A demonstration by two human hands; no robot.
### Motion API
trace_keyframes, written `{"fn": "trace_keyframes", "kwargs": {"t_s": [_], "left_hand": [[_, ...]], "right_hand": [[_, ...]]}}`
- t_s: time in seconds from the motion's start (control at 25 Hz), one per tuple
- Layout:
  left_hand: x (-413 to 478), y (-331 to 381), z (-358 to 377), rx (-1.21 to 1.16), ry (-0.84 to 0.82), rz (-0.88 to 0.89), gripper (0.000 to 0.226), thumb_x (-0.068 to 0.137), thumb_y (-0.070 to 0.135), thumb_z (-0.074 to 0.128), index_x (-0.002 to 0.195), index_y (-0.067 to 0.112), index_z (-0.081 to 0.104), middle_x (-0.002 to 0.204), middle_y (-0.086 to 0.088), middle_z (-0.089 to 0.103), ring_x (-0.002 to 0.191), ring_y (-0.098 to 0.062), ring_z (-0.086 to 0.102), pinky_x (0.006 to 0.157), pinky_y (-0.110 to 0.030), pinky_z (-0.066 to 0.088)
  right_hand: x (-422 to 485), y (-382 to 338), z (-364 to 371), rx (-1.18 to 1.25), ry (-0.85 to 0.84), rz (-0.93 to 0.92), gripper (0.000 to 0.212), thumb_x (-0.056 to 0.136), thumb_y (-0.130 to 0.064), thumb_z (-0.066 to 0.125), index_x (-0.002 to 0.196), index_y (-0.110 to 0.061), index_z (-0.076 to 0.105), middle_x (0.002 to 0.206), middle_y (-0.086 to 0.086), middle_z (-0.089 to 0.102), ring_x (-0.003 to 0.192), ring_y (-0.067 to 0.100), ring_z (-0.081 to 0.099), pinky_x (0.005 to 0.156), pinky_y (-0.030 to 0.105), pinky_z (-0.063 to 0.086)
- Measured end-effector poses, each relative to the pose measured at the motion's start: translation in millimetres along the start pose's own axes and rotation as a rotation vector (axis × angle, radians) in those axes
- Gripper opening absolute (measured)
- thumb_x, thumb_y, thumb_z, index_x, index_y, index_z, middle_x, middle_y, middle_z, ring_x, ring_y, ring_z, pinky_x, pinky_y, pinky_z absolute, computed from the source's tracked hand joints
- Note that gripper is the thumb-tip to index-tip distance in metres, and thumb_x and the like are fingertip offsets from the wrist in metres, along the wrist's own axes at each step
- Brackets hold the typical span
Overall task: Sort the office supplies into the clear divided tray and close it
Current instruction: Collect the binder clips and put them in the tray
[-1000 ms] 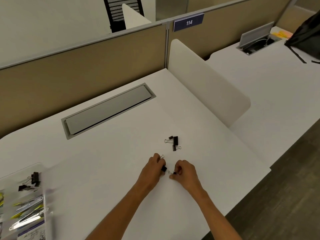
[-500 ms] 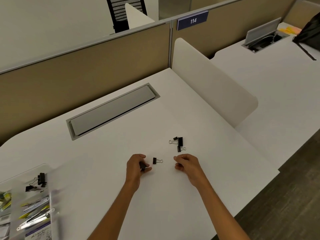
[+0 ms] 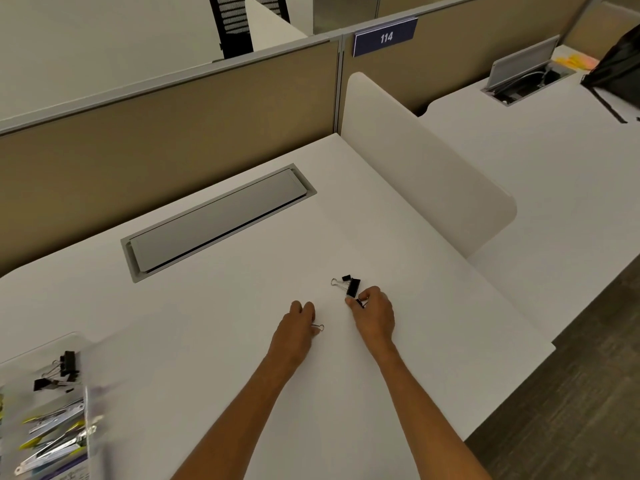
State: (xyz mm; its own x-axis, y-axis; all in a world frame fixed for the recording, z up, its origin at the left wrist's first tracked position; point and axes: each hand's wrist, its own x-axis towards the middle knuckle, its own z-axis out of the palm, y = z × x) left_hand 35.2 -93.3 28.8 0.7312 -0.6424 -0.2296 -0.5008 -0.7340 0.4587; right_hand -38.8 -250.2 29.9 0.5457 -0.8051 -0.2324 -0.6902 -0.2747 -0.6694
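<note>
White counter (image 3: 207,341), office cubicle, clear tray (image 3: 24,365) near left.
Left hand (image 3: 297,329) grasps a binder clip (image 3: 319,328); right hand (image 3: 375,315) pinches another clip (image 3: 360,302) beside loose clips (image 3: 352,286).

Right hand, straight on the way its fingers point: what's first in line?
Likely the loose black binder clips just past the right hand, which pinches a small clip; depth unclear from one view.

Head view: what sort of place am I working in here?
Most likely an open-plan office cubicle: a white desk with a closed grey cable hatch, tan partition panels behind it, and a blue sign reading 114 on top.
</note>
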Motion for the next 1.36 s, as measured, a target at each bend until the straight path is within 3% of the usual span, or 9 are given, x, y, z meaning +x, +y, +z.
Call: {"fn": "trace_keyframes", "kwargs": {"t_s": [0.16,0.32,0.44,0.56,0.68,0.88,1.08,1.2,1.36], "left_hand": [[-5,-1,5,0.302,0.075,0.056,0.024,0.091,0.006,0.052,0.114,0.01,0.048,0.106,-0.008,0.049,0.07,-0.018,0.053,0.052,-0.031,0.044],[-9,4,2,0.456,0.18,0.156,0.027,0.056,0.013,0.089,0.069,0.012,0.065,0.059,-0.001,0.052,0.04,-0.008,0.021,0.027,-0.016,0.025],[-6,2,-2,0.403,0.113,0.046,0.025,0.075,0.015,0.076,0.098,0.01,0.066,0.077,-0.006,0.059,0.045,-0.013,0.032,0.036,-0.023,0.036],[0,-12,-5,-0.026,-0.029,-0.1,0.025,0.091,0.001,0.039,0.113,0.011,0.045,0.101,-0.009,0.052,0.073,-0.024,0.052,0.061,-0.03,0.041],[-6,-20,-20,-0.641,-0.04,-0.267,0.018,0.089,-0.004,0.039,0.092,0.007,0.053,0.079,-0.009,0.057,0.063,-0.02,0.052,0.055,-0.024,0.041],[-25,-22,-30,-1.662,-0.103,-0.53,0.014,0.082,0.002,0.046,0.079,0.001,0.059,0.076,-0.017,0.057,0.055,-0.021,0.051,0.045,-0.027,0.042],[-26,-18,-28,-1.881,-0.113,-0.643,0.039,0.095,0.035,0.055,0.066,0.009,0.052,0.068,-0.01,0.058,0.051,-0.018,0.047,0.038,-0.023,0.038],[-23,-17,-29,-1.91,-0.066,-0.685,0.037,0.096,0.03,0.054,0.065,0.009,0.055,0.068,-0.009,0.056,0.049,-0.016,0.049,0.036,-0.023,0.04],[-21,-16,-31,-2.043,-0.011,-0.748,0.027,0.089,0.019,0.05,0.069,0.005,0.061,0.07,-0.011,0.057,0.05,-0.017,0.05,0.037,-0.022,0.041]], "right_hand": [[-4,-1,-1,-0.159,-0.017,-0.081,0.028,0.096,-0.029,0.06,0.104,-0.002,0.057,0.111,0.014,0.054,0.094,0.027,0.059,0.078,0.035,0.05],[-10,5,-4,-0.281,0.032,-0.19,0.025,0.1,-0.025,0.054,0.108,0.0,0.055,0.113,0.016,0.051,0.09,0.025,0.059,0.079,0.034,0.052],[-10,6,-4,-0.328,0.039,-0.176,0.022,0.1,-0.02,0.049,0.107,0.0,0.053,0.107,0.015,0.054,0.089,0.026,0.06,0.077,0.034,0.051],[0,9,-8,0.037,0.038,-0.028,0.011,0.096,-0.009,0.049,0.101,0.0,0.053,0.097,0.017,0.061,0.076,0.031,0.064,0.062,0.031,0.052],[17,13,-23,0.594,-0.024,0.258,0.014,0.094,-0.003,0.048,0.102,-0.003,0.06,0.086,0.017,0.063,0.059,0.023,0.063,0.054,0.021,0.053],[37,3,-38,1.306,-0.184,0.556,0.019,0.091,-0.014,0.058,0.079,-0.001,0.065,0.071,0.011,0.059,0.062,0.023,0.058,0.061,0.035,0.056],[44,-4,-33,1.057,-0.208,0.515,0.031,0.073,-0.019,0.085,0.066,-0.013,0.055,0.061,0.007,0.059,0.049,0.017,0.053,0.047,0.028,0.047],[45,-2,-28,0.888,-0.2,0.398,0.017,0.083,-0.017,0.076,0.084,-0.008,0.062,0.072,0.013,0.065,0.049,0.016,0.055,0.045,0.027,0.048],[45,3,-22,0.391,-0.172,0.102,0.02,0.084,-0.037,0.073,0.099,-0.029,0.063,0.073,0.007,0.057,0.057,0.014,0.049,0.053,0.026,0.041]]}}
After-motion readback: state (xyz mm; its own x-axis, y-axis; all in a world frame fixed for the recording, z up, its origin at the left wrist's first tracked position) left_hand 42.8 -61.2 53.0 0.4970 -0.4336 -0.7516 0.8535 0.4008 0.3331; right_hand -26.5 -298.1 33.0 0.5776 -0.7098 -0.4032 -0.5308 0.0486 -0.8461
